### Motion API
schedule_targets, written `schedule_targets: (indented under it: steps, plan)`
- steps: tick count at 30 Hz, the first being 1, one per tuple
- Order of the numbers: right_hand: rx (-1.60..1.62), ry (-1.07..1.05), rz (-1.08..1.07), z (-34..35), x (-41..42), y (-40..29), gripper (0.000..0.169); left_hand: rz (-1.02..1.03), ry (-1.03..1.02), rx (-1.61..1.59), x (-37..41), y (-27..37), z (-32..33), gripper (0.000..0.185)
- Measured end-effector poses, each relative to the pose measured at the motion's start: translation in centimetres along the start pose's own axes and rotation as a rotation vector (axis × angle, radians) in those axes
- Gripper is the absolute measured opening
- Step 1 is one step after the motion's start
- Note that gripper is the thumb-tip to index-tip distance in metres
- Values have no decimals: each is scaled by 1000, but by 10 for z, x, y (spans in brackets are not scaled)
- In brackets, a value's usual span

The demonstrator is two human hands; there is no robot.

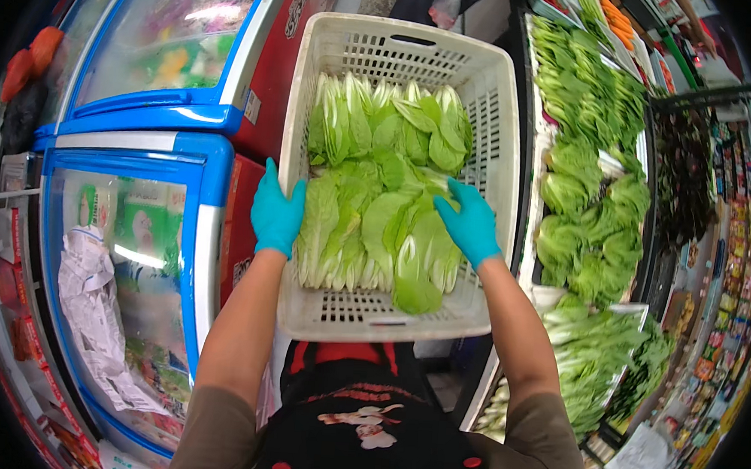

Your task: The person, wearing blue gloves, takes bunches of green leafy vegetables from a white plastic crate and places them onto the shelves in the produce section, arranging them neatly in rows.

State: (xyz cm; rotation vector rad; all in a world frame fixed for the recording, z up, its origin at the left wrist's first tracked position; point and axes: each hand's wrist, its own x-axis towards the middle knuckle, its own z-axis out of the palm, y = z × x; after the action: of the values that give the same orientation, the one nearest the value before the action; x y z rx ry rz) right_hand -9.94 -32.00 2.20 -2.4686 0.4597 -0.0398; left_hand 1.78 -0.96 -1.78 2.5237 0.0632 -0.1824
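Note:
A white slotted plastic crate [388, 335] is right in front of me, holding two rows of leafy green vegetables [383, 215] with pale stems. My left hand [278, 209], in a turquoise glove, is at the crate's left rim, its thumb and fingers apart and pointing away from me. On the other side my right hand [470, 222], gloved alike, rests over the leaves inside the crate, fingers spread at the right end of the nearer row. Whether its fingertips grip a leaf cannot be told.
Chest freezers with blue frames [201, 179] stand at the left, crumpled paper [91, 301] on the nearer one. Along the right runs a produce display with lettuce [567, 214], leafy greens [590, 364] and carrots [615, 20]. Part of another person [422, 2] shows beyond the crate.

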Motion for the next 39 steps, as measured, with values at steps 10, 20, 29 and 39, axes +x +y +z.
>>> schedule_targets:
  steps: [10, 20, 29, 39]
  plan:
    - [-999, -31, -108, 197, 285, 39, 54, -85, 60, -62, 2, 14, 2, 46]
    - [-264, -67, -61, 182, 296, 57, 38, -202, 15, -94, 10, 17, 2, 41]
    - [-61, -117, 279, 80, 328, 102, 37, -193, 28, -62, 4, 10, 2, 40]
    - [-274, 155, 275, 148, 297, 136, 32, -269, 7, -131, 4, 14, -1, 39]
